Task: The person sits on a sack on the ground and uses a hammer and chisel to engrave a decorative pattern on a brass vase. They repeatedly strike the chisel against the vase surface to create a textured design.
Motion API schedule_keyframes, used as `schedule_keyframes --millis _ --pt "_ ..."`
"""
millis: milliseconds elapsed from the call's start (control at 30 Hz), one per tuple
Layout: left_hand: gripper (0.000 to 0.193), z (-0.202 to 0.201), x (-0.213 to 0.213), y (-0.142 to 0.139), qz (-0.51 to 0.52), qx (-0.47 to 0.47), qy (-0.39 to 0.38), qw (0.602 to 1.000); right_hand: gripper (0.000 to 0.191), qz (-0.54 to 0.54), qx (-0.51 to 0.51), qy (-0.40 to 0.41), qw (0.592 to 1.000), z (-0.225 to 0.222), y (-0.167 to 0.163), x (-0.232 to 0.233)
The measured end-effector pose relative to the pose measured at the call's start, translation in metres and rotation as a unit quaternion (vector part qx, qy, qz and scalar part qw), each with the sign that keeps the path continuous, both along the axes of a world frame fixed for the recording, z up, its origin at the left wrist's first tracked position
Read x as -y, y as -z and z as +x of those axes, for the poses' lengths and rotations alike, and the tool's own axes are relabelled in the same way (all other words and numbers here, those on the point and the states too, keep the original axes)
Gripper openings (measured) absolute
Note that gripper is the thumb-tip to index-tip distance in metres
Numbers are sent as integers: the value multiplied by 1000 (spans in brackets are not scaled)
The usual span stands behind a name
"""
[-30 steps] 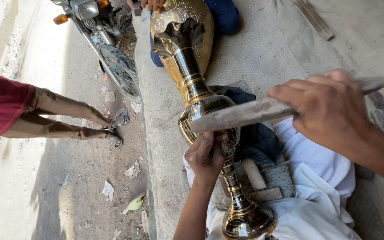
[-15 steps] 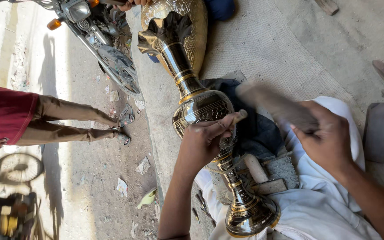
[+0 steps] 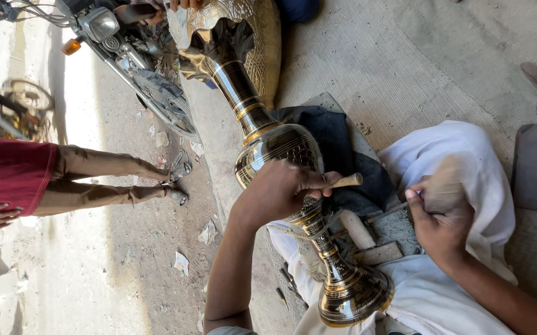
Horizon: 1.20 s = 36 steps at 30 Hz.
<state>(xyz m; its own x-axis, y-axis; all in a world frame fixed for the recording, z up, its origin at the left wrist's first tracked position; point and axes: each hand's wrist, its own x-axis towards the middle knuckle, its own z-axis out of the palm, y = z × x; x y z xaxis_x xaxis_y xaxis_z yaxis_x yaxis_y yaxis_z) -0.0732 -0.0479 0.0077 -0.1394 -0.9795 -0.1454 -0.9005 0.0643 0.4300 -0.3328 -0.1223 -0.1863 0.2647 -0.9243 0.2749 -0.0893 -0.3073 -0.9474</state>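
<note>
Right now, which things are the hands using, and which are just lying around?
In use:
left hand pressing a small chisel to the brass vase
right hand gripping a blurred wooden block

Lying about:
motorbike
paper scraps
grey slab
second vase

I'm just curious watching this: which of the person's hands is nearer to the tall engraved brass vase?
The left hand. It rests against the tall engraved brass vase at its round belly, gripping a thin wooden-handled tool. The right hand is off to the side, clear of the vase, holding a blurred wooden block.
</note>
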Motion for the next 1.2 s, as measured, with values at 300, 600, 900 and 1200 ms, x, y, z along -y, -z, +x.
schedule_keyframes --millis 300,600,900,1200 --pt "18 10 -78 44 -420 -269 -304 812 31 97 -185 -77 975 -4 -23 27" --pt "60 27 -151 98 -409 -482 -486 604 34 146 -148 -162 965 0 -17 14" --pt "56 43 -135 135 -425 -616 -513 420 49 244 -178 -225 926 19 -40 13" --pt "42 100 -51 135 -415 -812 -351 213 63 128 -211 -276 929 111 -98 29"
